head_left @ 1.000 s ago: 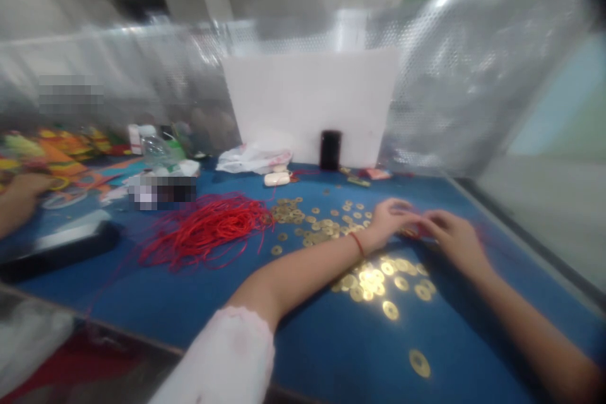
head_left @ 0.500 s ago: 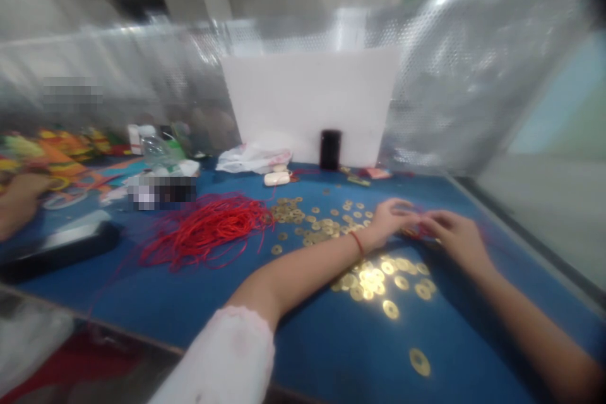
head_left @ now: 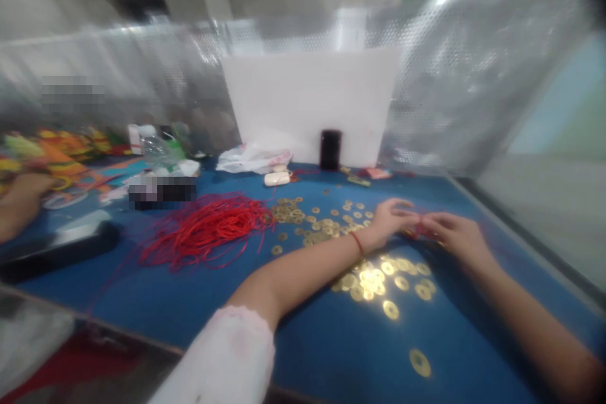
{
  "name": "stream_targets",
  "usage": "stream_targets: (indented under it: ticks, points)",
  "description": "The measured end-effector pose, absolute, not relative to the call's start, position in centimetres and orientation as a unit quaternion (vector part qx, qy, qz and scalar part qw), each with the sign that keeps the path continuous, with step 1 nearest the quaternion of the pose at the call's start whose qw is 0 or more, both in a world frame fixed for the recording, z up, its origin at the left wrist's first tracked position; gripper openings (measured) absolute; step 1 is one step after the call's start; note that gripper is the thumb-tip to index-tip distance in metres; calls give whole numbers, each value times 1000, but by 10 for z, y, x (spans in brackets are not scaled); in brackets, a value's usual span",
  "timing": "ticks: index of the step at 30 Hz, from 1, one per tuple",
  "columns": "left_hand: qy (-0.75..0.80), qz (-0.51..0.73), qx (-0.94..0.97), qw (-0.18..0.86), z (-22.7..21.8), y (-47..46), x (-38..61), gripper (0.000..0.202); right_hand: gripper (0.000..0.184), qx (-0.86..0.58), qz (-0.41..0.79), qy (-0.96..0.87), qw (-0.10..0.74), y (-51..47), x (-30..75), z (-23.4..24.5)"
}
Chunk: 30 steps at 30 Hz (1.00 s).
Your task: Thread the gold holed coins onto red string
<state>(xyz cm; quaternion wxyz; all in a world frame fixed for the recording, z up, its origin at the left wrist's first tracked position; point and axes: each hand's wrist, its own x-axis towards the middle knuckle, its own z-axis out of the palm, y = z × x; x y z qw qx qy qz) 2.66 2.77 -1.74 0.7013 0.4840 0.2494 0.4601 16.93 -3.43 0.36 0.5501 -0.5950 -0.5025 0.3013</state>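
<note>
Toward the right of the blue table, my left hand and my right hand meet, fingertips close together. Between them runs a thin red cord, pinched by the fingers of both; blur hides its finer detail. Gold-coloured coins with holes lie spread below and beside my left wrist, and more coins lie beyond that forearm. A single coin rests nearer the front. Left of the coins is a loose heap of red cords.
A dark upright phone-like object stands before a white board. Near it lie a white plastic bag and a small white case. At left are a plastic bottle, a black box-like object and another person's arm.
My right hand's fingers have shifted slightly at the red cord, drawing a little closer to my left fingertips. The coins and the cord heap stay where they were.
</note>
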Motion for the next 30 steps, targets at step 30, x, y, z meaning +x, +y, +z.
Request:
stream_targets:
  ticks: [30]
  points:
    - [256,460,472,707,-11,24,26,55,35,-609,240,-554,514,-33,169,3]
